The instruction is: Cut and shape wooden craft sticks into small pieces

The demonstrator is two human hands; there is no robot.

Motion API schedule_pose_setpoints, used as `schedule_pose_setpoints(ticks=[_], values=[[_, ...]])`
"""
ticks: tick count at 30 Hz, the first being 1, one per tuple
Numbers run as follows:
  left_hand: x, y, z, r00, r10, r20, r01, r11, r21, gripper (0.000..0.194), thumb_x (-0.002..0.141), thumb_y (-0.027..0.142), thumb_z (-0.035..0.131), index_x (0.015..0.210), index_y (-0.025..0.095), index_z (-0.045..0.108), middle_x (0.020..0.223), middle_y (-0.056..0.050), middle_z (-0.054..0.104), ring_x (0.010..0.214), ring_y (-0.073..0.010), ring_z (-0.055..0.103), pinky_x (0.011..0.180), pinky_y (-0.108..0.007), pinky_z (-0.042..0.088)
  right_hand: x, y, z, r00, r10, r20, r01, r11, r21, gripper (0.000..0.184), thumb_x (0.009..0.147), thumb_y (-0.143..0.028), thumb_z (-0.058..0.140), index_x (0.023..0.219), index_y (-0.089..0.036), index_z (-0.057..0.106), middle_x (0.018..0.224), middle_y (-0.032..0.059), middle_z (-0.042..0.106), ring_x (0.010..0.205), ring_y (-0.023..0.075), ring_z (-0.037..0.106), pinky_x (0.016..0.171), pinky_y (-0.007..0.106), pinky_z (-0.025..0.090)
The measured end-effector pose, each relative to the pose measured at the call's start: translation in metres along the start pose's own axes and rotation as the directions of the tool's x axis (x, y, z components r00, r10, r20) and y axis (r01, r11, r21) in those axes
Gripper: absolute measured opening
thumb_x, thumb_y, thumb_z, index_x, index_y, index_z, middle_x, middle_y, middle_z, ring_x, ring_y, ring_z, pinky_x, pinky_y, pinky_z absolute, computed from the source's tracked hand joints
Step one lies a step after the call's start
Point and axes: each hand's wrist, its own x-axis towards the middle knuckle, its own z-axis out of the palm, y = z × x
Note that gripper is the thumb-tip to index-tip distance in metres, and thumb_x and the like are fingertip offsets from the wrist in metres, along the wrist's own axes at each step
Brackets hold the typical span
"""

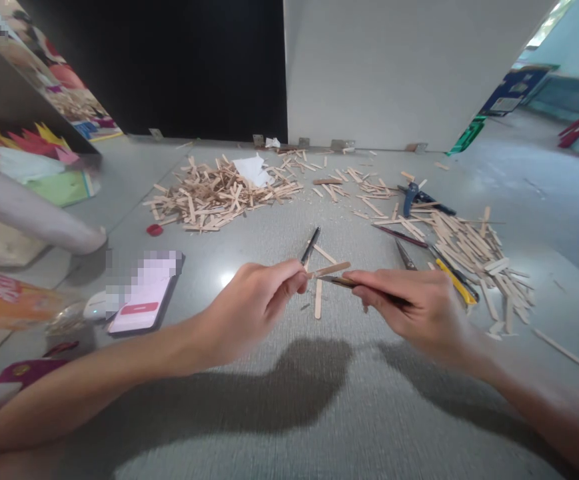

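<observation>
My left hand (266, 293) is closed in a pinch on a short wooden craft stick (334, 269), which points to the right. In my right hand (412, 303) is a craft knife (336, 281), its narrow pointed tip turned left and lying close beneath the stick. Whether the tip touches the wood I cannot tell. A black pen (311, 244) lies just beyond my left fingertips. Below the two hands, another craft stick (318, 300) rests on the grey tabletop (269, 413).
A heap of wooden sticks (209, 200) lies back left, a second pile (474, 250) at right. Near it are a yellow cutter (456, 280) and blue-handled pliers (412, 199). A phone (146, 293) lies left. Upright panels (409, 73) border the back.
</observation>
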Motion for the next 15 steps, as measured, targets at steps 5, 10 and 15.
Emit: schedule_pose_setpoints(ticks=[5, 10, 15], values=[[-0.001, 0.003, 0.009, 0.977, -0.141, 0.162, 0.175, 0.96, -0.219, 0.029, 0.112, 0.028, 0.035, 0.095, 0.02, 0.057, 0.061, 0.009, 0.049, 0.048, -0.009, 0.043, 0.051, -0.022, 0.033, -0.005, -0.009, 0.017, 0.985, 0.105, -0.136, -0.107, 0.994, -0.006, 0.004, 0.099, -0.017, 0.073, 0.101, -0.019, 0.076, 0.07, -0.0037, 0.071, 0.05, 0.0097, 0.055, 0.05, 0.023, 0.047], [-0.004, 0.005, 0.029, 0.945, -0.146, 0.293, 0.244, 0.911, -0.333, 0.026, 0.111, 0.029, 0.033, 0.094, 0.022, 0.052, 0.068, 0.006, 0.058, 0.056, -0.0109, 0.051, 0.059, -0.024, 0.04, -0.012, -0.012, 0.034, 0.989, -0.014, -0.148, 0.015, 1.0, 0.007, 0.015, 0.098, -0.004, 0.067, 0.1, -0.017, 0.075, 0.081, 0.0004, 0.075, 0.064, 0.0098, 0.067, 0.059, 0.019, 0.052], [-0.005, 0.007, 0.034, 0.938, -0.137, 0.317, 0.251, 0.9, -0.355, 0.022, 0.107, 0.026, 0.037, 0.095, 0.022, 0.055, 0.074, 0.003, 0.065, 0.059, -0.0116, 0.053, 0.06, -0.025, 0.041, -0.018, -0.008, 0.041, 0.99, -0.053, -0.128, 0.049, 0.998, -0.036, 0.019, 0.101, -0.005, 0.061, 0.108, -0.013, 0.076, 0.091, 0.0059, 0.081, 0.076, 0.0136, 0.076, 0.069, 0.021, 0.059]])
